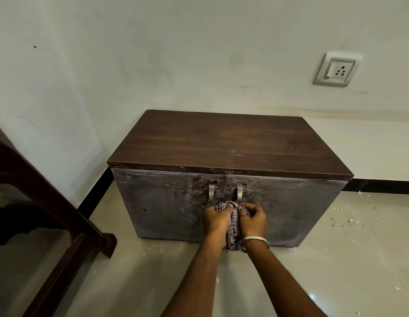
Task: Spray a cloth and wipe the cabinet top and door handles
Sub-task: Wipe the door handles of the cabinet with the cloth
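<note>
Checked cloth [233,221] is bunched and clamped between left hand [216,219] and right hand [252,219], each grip closed on it, at the foot of the right handle [239,194] of 2; left handle [211,193] is bare beside it. Cabinet top [221,143] looks clean, judged wiped; handles appear in progress. No spray bottle is visible. Handle contact is hidden by cloth.
</note>
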